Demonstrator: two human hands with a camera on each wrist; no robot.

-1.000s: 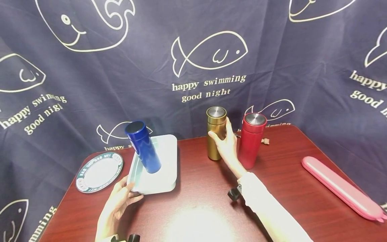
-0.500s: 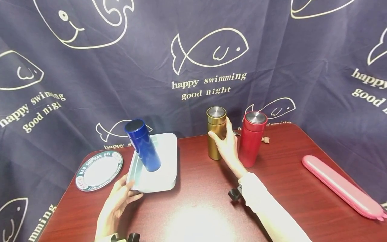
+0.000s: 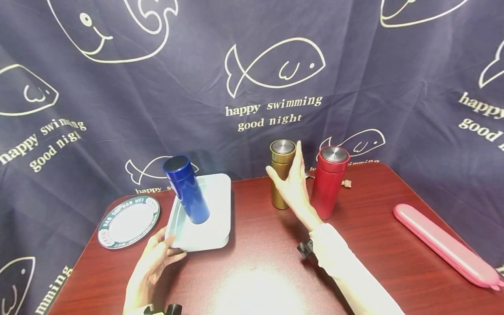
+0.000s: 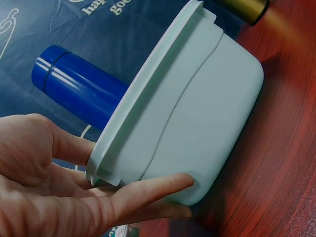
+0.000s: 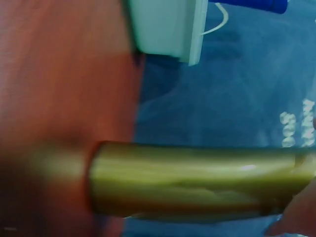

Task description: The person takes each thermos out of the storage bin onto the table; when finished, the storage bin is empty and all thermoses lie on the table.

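The left hand pinches the near left edge of the pale green container, with the thumb at the rim and other fingers reaching under the outer wall. The blue bottle is inside this container and rises above the rim; it looks tilted in the head view, but I cannot tell how much of this comes from the lens. If the left hand would lift this edge only, the floor of the container would slope, and such a tall and narrow bottle could slide or fall over

The right hand has its fingers spread, with the thumb at 1 side of the gold bottle and the other fingers at the opposite side. Whether they touch it, I cannot tell. The gold bottle stands upright on the counter, near its far edge and apart from the container. A careless push high on its body could tip it, probably toward the curtain. The red bottle stands just beside the right hand, so a sideways swing of the wrist could knock it. With 2 smooth bottles so close, I judge this the more likely accident
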